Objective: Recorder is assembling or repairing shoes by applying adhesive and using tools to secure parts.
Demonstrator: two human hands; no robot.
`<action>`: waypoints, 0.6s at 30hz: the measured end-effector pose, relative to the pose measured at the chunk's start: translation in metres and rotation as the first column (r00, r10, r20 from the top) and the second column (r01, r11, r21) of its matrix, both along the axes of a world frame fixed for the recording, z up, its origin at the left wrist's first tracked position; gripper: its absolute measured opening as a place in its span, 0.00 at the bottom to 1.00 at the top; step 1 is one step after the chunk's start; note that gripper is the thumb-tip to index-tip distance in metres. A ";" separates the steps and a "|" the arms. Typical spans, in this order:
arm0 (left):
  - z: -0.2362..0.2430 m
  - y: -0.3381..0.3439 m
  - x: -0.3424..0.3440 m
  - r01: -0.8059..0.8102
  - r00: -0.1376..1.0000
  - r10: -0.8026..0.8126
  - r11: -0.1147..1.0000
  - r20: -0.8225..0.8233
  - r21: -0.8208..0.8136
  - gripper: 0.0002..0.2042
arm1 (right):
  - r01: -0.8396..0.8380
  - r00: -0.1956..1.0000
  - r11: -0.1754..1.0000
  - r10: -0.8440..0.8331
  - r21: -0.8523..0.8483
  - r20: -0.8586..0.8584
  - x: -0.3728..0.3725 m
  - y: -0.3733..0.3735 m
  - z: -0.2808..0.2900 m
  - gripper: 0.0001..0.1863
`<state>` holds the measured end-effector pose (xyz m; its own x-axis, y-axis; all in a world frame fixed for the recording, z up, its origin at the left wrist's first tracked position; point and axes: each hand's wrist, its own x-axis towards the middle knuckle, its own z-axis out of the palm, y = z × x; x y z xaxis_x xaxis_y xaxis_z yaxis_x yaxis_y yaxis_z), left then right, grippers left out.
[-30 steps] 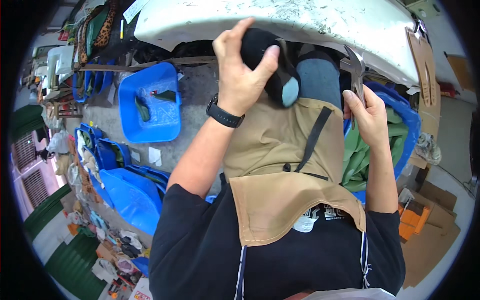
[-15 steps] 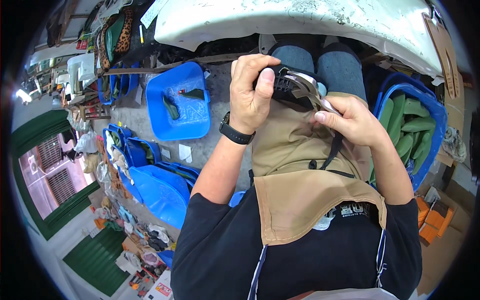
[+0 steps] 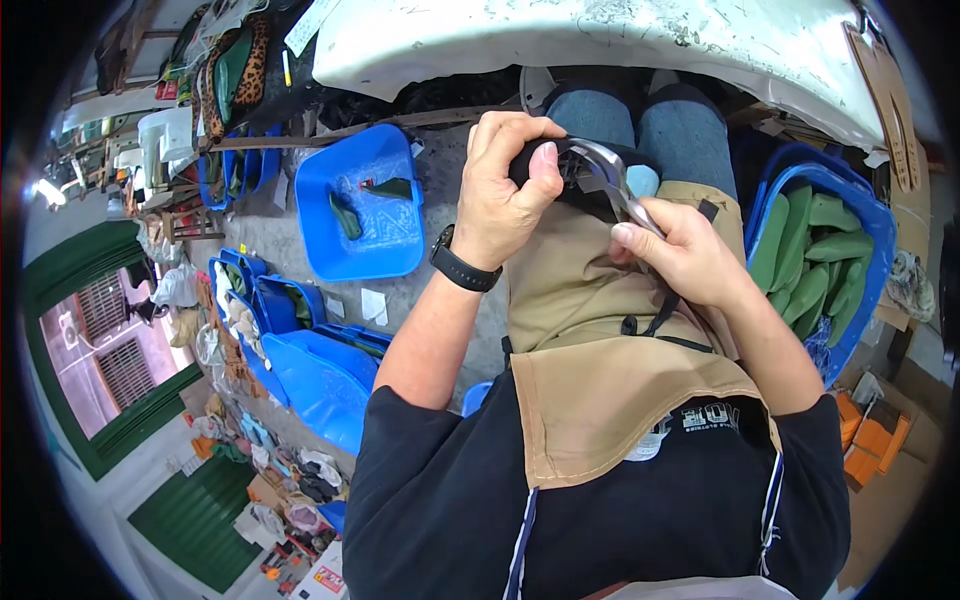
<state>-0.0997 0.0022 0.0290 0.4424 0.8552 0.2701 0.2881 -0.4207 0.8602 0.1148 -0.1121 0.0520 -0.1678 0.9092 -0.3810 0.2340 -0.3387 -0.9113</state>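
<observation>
My left hand [image 3: 510, 185] is closed around a dark shoe piece [image 3: 528, 160], thumb pressed over its near edge. Part of this piece is covered by my fingers and by the tool. In my right hand [image 3: 690, 250] I grip metal lasting pincers [image 3: 607, 172] by their handles. Their curved head lies against the dark piece, just right of my left thumb. Whether the jaws pinch material cannot be made out. A rounded light blue part [image 3: 642, 181] shows beside the pincers. Both hands are above my lap, over a tan apron [image 3: 560, 270].
A white-covered table edge [image 3: 600, 45] runs across the far side. At right stands a blue tub [image 3: 880, 235] holding several green shoe lasts [image 3: 835, 250]. Another blue tub [image 3: 360, 255] with two dark green pieces sits on the floor at left. More blue tubs [image 3: 315, 375] stand nearer.
The pincers' head has turned slightly against the dark piece, and my right hand has shifted a little left. My left hand keeps its hold, tilted slightly.
</observation>
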 end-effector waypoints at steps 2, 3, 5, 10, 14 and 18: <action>0.000 0.002 -0.001 0.009 1.000 -0.009 1.000 -0.010 -0.010 0.10 | 0.058 0.992 0.998 -0.062 -0.035 -0.112 -0.001 0.000 -0.002 0.14; 0.001 0.002 -0.001 0.003 1.000 -0.003 1.000 -0.025 -0.021 0.10 | 0.020 1.000 1.000 -0.020 0.024 0.012 -0.002 0.002 0.001 0.14; 0.003 0.003 -0.001 -0.008 0.999 0.006 0.999 -0.053 -0.043 0.10 | -0.078 0.964 0.989 0.042 0.126 0.264 -0.002 0.007 0.007 0.15; 0.001 0.003 -0.001 -0.027 0.999 0.024 0.996 -0.045 -0.087 0.10 | 0.118 0.983 0.988 -0.130 -0.104 -0.125 -0.006 -0.008 -0.013 0.16; 0.004 0.004 -0.001 -0.052 0.995 0.041 0.991 -0.089 -0.125 0.10 | 0.035 0.995 0.999 -0.033 -0.020 0.093 -0.008 -0.005 -0.009 0.17; 0.006 0.005 0.000 -0.077 0.986 0.055 0.987 -0.155 -0.141 0.10 | -0.161 0.897 0.982 0.105 0.097 0.430 0.000 0.000 -0.001 0.17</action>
